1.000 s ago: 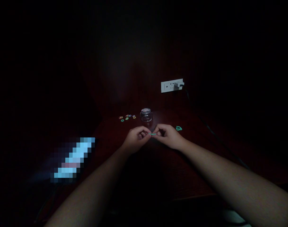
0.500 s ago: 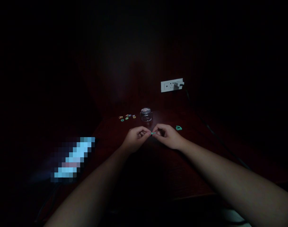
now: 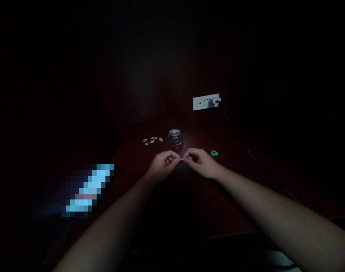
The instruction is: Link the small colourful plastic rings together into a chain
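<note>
Pinching a small teal elastic loop (image 3: 183, 159) between them at the centre of the frame, the left hand (image 3: 162, 165) and right hand (image 3: 200, 162) are closed on its two ends, fingertips nearly meeting above the dark red wooden table (image 3: 217, 196), probably so it stays taut. Just above stand a small clear glass jar (image 3: 175, 138) and, to its left, scattered coloured loops (image 3: 152, 140); another teal loop (image 3: 214, 153) lies right of the hands, and no writing is readable in this dim light.

no readable text, labels or numbers anywhere

Light: very dim, edges black.
Table (image 3: 206, 196): dark reddish wood.
Wall (image 3: 149, 87): dark red-brown.
Socket (image 3: 205, 102): white, on wall, plug (image 3: 215, 101) inserted.
</note>
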